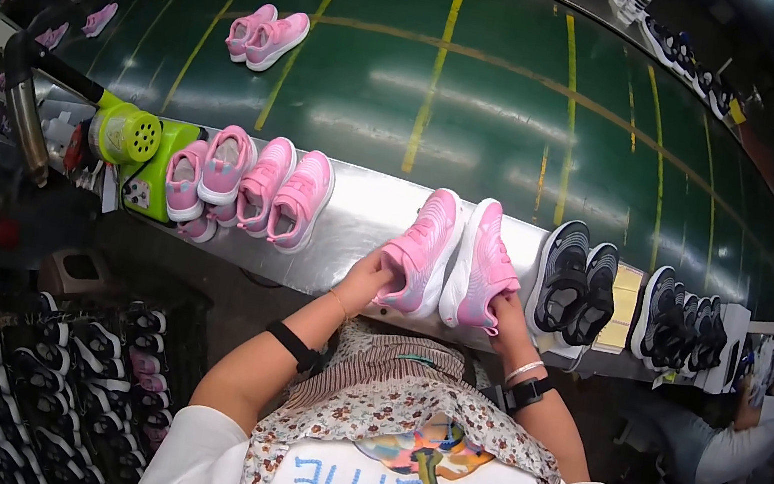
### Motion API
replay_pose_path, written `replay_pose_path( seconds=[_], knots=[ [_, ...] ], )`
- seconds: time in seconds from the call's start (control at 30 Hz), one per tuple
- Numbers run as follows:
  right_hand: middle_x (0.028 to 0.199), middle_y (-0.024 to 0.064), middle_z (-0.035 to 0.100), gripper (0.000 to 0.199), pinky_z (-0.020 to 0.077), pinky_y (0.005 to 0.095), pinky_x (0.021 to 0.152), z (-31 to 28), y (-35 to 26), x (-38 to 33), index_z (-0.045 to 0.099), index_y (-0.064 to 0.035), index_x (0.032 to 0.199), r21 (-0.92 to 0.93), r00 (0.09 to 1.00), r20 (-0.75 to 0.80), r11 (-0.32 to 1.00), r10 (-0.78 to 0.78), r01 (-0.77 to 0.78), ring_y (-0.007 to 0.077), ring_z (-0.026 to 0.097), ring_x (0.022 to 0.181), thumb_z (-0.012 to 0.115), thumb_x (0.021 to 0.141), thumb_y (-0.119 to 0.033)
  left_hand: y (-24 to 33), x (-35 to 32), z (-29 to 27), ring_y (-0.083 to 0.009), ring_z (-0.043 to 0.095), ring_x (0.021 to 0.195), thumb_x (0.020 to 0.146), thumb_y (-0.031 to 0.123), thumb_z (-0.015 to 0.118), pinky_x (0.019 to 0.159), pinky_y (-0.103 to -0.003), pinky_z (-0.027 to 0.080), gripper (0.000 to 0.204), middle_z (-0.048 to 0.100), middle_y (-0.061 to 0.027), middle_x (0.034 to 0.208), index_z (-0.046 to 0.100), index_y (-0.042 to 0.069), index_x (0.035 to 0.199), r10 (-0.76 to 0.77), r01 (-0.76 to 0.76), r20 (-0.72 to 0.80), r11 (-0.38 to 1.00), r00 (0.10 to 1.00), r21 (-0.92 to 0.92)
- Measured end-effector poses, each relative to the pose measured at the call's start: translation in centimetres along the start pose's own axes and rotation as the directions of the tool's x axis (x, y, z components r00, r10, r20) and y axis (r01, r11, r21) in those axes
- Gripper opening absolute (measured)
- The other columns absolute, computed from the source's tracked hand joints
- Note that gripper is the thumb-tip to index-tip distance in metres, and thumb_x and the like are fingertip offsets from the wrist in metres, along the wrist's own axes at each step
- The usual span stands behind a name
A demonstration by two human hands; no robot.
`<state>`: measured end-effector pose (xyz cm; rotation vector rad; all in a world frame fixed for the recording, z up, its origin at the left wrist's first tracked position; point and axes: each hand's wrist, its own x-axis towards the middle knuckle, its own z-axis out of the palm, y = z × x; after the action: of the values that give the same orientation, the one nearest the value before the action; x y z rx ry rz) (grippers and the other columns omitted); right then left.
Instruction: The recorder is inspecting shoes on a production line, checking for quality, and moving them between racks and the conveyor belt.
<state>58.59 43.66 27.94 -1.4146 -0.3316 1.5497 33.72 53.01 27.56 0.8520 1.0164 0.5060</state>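
Note:
A pair of pink sneakers with white soles is held up over the metal ledge in front of me. My left hand [369,278] grips the left pink sneaker [429,239] at its heel opening, fingers partly hidden inside. At the heel of the right pink sneaker [490,263], my right hand [509,314] has its fingers tucked into the opening. The two shoes stand side by side, toes pointing away, soles turned toward each other. Several more pink sneakers [300,200] rest on the ledge to the left. To the right sits a pair of black sneakers [565,280].
Beyond the metal ledge [352,206] runs a green conveyor belt [491,96] with yellow lines, carrying a pink pair [268,36]. A lime-green device [130,136] stands left. More black shoes [664,316] line the right. A shoe rack [71,385] is lower left; a co-worker [745,441] sits right.

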Motion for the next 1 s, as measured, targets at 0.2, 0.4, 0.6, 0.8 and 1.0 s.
replay_pose_path(
  seconds=[0.2, 0.4, 0.6, 0.8, 1.0],
  knots=[
    [0.118, 0.0101, 0.05, 0.043, 0.0433, 0.0322, 0.087, 3.8, -4.1, -3.2, 0.037, -0.0034, 0.127, 0.178, 0.995, 0.073, 0.983, -0.066, 0.053, 0.0204, 0.052, 0.104, 0.044, 0.085, -0.003, 3.9, -2.3, 0.1, -0.0168, 0.052, 0.103, 0.085, 0.001, 0.043, 0.086, -0.029, 0.044, 0.041, 0.05, -0.0082, 0.117, 0.038, 0.002, 0.125, 0.042, -0.022, 0.077, 0.969, 0.996, -0.246],
    [0.12, 0.0103, 0.049, 0.044, 0.0432, 0.0328, 0.087, 5.2, -5.7, -3.9, 0.036, -0.003, 0.128, 0.17, 0.983, 0.155, 0.983, -0.096, 0.069, 0.0205, 0.052, 0.105, 0.044, 0.085, -0.003, 5.5, -3.3, -0.2, -0.0163, 0.051, 0.104, 0.086, 0.002, 0.043, 0.086, -0.028, 0.044, 0.042, 0.049, -0.0076, 0.119, 0.036, 0.003, 0.127, 0.093, -0.074, 0.083, 0.976, 0.992, -0.207],
    [0.116, 0.011, 0.051, 0.045, 0.0436, 0.0307, 0.085, 6.6, -7.4, -3.2, 0.037, -0.0009, 0.126, 0.167, 0.99, 0.137, 0.986, -0.032, 0.009, 0.0197, 0.053, 0.101, 0.044, 0.082, -0.004, 7.8, -3.8, -0.3, -0.015, 0.052, 0.102, 0.08, 0.004, 0.046, 0.085, -0.028, 0.042, 0.045, 0.051, -0.0074, 0.115, 0.039, 0.001, 0.124, 0.085, -0.07, 0.054, 0.968, 0.995, -0.241],
    [0.109, 0.009, 0.053, 0.046, 0.0439, 0.0281, 0.079, 8.0, -8.6, -2.8, 0.04, -0.0001, 0.122, 0.056, 0.997, 0.082, 0.998, -0.011, 0.007, 0.0173, 0.054, 0.093, 0.043, 0.076, -0.003, 9.0, -3.8, -0.5, -0.0126, 0.056, 0.091, 0.079, 0.004, 0.045, 0.077, -0.025, 0.046, 0.041, 0.055, -0.0056, 0.106, 0.043, 0.002, 0.12, 0.038, -0.044, -0.027, 0.967, 0.999, -0.25],
    [0.107, 0.0109, 0.052, 0.044, 0.0429, 0.0263, 0.078, 8.5, -8.1, -2.0, 0.041, 0.0009, 0.119, -0.102, 0.969, -0.051, 0.967, -0.241, 0.236, 0.0166, 0.053, 0.091, 0.046, 0.075, -0.005, 8.5, -3.5, -1.1, -0.0108, 0.056, 0.087, 0.078, 0.005, 0.048, 0.074, -0.024, 0.046, 0.039, 0.056, -0.0046, 0.103, 0.046, 0.005, 0.118, 0.023, -0.043, -0.094, 0.976, 0.995, -0.212]
  ],
)
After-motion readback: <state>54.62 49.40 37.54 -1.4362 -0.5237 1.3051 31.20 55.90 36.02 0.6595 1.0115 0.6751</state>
